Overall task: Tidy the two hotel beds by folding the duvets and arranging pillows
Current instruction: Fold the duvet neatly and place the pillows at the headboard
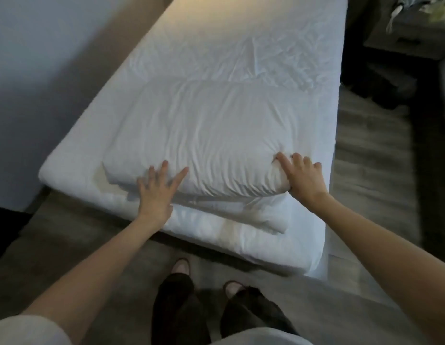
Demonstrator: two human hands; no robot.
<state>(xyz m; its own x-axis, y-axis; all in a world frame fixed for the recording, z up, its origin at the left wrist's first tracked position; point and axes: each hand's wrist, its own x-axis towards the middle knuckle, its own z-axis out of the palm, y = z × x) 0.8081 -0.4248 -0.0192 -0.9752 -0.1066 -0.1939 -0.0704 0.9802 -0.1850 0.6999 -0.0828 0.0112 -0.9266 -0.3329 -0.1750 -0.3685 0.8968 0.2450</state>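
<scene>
A white folded duvet lies as a thick bundle across the near end of the bed, which has a wrinkled white sheet. My left hand presses flat on the bundle's near left edge, fingers spread and straight. Over at the near right corner, my right hand rests with its fingers laid over the top and the palm against the side. No pillow is in view.
A pale wall runs along the bed's left side. A dark nightstand with items on it stands at the far right. Grey wood-look floor lies to the right and around my feet at the foot of the bed.
</scene>
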